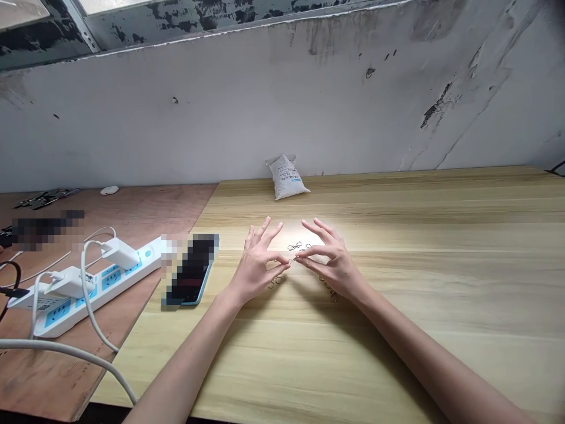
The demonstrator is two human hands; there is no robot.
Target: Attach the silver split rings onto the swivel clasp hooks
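My left hand [258, 268] pinches with thumb and forefinger, its other fingers spread. Facing it, my right hand [331, 262] makes the same pinch, the two sets of fingertips nearly meeting. Between them shows a tiny piece of thin metal wire [292, 260], apparently a small ring; its exact shape is too small to make out. Just beyond the fingertips lie a few linked-looking metal rings [295, 246]. More rings [278, 280] rest beside my left thumb, and others [333, 297] lie partly hidden under my right hand.
A white plastic packet [289, 179] stands at the back near the wall. On the left are a phone [192, 271] and a white power strip [110, 282] with plugged-in chargers. A thick cable [66, 348] crosses the lower left. The pale wooden table [441, 247] meets a brown board [145, 212].
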